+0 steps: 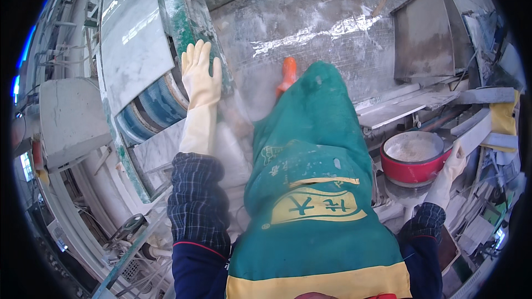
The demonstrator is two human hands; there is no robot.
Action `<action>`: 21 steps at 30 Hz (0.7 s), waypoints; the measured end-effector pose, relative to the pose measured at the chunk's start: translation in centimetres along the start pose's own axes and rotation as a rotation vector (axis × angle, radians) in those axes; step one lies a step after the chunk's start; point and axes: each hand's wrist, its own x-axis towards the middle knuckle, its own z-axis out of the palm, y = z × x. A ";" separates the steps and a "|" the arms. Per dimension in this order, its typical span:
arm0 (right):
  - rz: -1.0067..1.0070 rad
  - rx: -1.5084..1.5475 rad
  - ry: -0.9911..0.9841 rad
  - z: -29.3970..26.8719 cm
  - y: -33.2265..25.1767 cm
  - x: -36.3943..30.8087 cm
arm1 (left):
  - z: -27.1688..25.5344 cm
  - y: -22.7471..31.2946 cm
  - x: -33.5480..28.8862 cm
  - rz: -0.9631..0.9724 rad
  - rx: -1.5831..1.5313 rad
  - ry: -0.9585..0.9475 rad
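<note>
My left hand (201,72), in a cream rubber glove, is stretched out flat with its fingers extended and nothing in it. It is over the green machine frame (191,22), beside a white grey-veined marble slab (136,36) and blue rollers (160,104). My right hand (455,160), gloved too, is low at the right, just beyond a red round tub (413,169). Its fingers close at the near end of a pale stone strip (476,132); the grip is partly hidden.
A wet floor (310,33) lies ahead, where an orange boot (288,75) shows beside my green apron (310,122). Brownish panels (424,36) lean at the far right. Stone offcuts (468,221) are piled at the right. A grey box (75,122) stands at the left.
</note>
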 end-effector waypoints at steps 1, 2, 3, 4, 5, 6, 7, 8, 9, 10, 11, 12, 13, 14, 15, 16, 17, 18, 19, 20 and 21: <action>-0.003 0.236 -0.015 0.0 -0.2 0.8 | 0.0 -0.1 0.0 0.012 0.007 0.010; -0.041 0.175 -0.010 0.1 -0.3 1.4 | 0.1 -0.1 0.0 0.012 0.005 0.018; -0.034 0.142 0.039 0.4 -0.5 1.8 | 0.2 -0.2 -0.1 0.012 0.003 0.023; -0.016 0.087 0.066 0.7 -0.7 2.0 | 0.2 -0.2 -0.2 0.012 0.001 0.025; -0.004 0.077 0.054 0.8 -0.9 2.1 | 0.2 -0.2 -0.2 0.012 -0.002 0.025; 0.016 0.062 0.074 1.1 -1.1 2.1 | 0.3 -0.3 -0.2 0.012 -0.004 0.029; 0.037 0.019 0.076 1.1 -1.4 2.0 | 0.3 -0.3 -0.3 0.012 -0.006 0.034; 0.056 -0.024 0.078 1.2 -1.6 1.9 | 0.4 -0.3 -0.3 0.012 -0.008 0.039; 0.082 0.061 0.077 1.2 -1.7 1.8 | 0.4 -0.3 -0.3 0.015 -0.006 0.037; 0.104 0.148 0.073 1.3 -1.7 1.8 | 0.4 -0.4 -0.3 0.015 -0.001 0.038; 0.115 0.194 0.079 1.4 -1.6 1.9 | 0.4 -0.4 -0.4 0.014 0.005 0.038; 0.134 0.378 0.028 1.5 -1.3 2.4 | 0.4 -0.4 -0.4 0.012 0.003 0.044; 0.139 0.521 -0.013 1.8 -0.8 3.0 | 0.4 -0.5 -0.4 0.014 0.004 0.048; 0.143 0.673 -0.053 2.2 0.0 3.9 | 0.4 -0.5 -0.4 0.012 0.005 0.050; 0.141 0.721 -0.037 2.8 0.9 4.8 | 0.4 -0.6 -0.5 -0.013 -0.008 0.024; 0.158 0.611 -0.051 3.2 2.0 6.0 | 0.4 -0.6 -0.5 -0.004 -0.011 0.038; 0.175 0.497 -0.062 3.2 3.1 7.4 | 0.4 -0.6 -0.6 -0.004 -0.013 0.047; 0.164 0.494 -0.134 3.1 4.3 8.7 | 0.5 -0.6 -0.6 -0.019 -0.019 0.039; 0.156 0.636 -0.283 3.0 5.3 9.9 | 0.5 -0.6 -0.7 -0.011 -0.025 0.053; 0.210 0.552 -0.403 2.7 6.0 11.0 | 0.5 -0.6 -0.8 -0.024 -0.031 0.051; 0.311 0.469 -0.486 2.7 6.3 12.1 | 0.5 -0.7 -0.9 -0.028 -0.041 0.068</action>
